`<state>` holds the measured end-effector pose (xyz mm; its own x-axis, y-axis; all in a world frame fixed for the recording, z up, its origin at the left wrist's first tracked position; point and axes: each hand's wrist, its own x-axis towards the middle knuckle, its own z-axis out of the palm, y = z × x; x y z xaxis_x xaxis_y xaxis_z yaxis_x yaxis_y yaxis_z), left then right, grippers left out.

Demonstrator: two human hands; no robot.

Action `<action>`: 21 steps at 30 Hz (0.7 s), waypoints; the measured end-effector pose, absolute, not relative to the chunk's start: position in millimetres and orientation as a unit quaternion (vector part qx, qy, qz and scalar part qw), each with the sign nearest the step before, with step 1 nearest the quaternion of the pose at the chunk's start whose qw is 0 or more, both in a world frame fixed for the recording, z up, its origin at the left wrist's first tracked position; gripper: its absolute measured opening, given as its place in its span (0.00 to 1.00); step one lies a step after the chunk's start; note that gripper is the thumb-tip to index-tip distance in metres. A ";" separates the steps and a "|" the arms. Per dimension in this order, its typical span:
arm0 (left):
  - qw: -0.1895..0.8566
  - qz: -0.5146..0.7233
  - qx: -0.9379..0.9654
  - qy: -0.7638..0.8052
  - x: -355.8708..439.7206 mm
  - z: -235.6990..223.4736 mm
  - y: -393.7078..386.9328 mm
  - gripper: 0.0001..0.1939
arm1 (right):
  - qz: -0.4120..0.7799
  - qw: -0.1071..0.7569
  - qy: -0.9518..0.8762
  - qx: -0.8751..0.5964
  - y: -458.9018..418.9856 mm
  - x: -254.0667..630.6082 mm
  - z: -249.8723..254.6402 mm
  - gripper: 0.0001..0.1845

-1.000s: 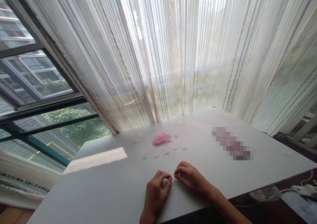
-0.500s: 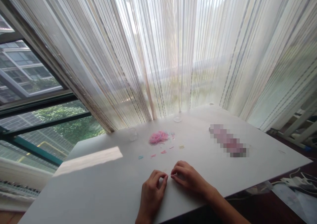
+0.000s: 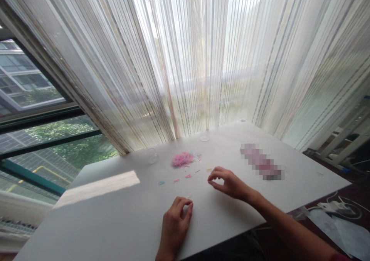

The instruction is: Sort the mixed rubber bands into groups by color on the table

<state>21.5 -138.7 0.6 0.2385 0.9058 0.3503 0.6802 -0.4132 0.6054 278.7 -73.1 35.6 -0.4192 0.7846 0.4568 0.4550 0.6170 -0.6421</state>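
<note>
My left hand rests at the near part of the white table, thumb and forefinger pinched together. Whatever sits between those fingertips is too small to make out. Farther forward and to the right, my right hand is curled above the table, its thumb and finger tips together; any item in them cannot be seen. Just beyond its fingertips lies a small yellow piece. Small pink pieces and a teal piece lie in a loose row. Behind them is a heap of thin pink strands.
Two clear round containers or lids, a left one and a right one, stand at the back edge. A pixelated pinkish long object lies at the right. Sheer curtains hang behind; cables are beyond the right edge.
My right hand has moved away from my left, forward and right toward the yellow piece. My left hand keeps its pinch. The whole view has shifted slightly.
</note>
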 end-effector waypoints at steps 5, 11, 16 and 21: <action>0.170 0.342 0.765 0.519 20.9 -1.6 -137.3 0.10 | 0.126 0.412 -0.807 -0.404 -24.9 302.4 22.8 0.06; 0.174 0.336 0.763 0.524 21.1 0.9 -138.2 0.10 | 0.115 0.423 -0.808 -0.393 -23.0 297.8 1.7 0.06; 0.176 0.326 0.765 0.527 21.1 3.3 -139.5 0.10 | 0.138 0.405 -0.805 -0.410 -28.2 300.2 -0.2 0.06; 0.180 0.323 0.764 0.528 21.6 5.2 -140.3 0.11 | 0.145 0.396 -0.801 -0.425 -26.6 301.4 -2.2 0.06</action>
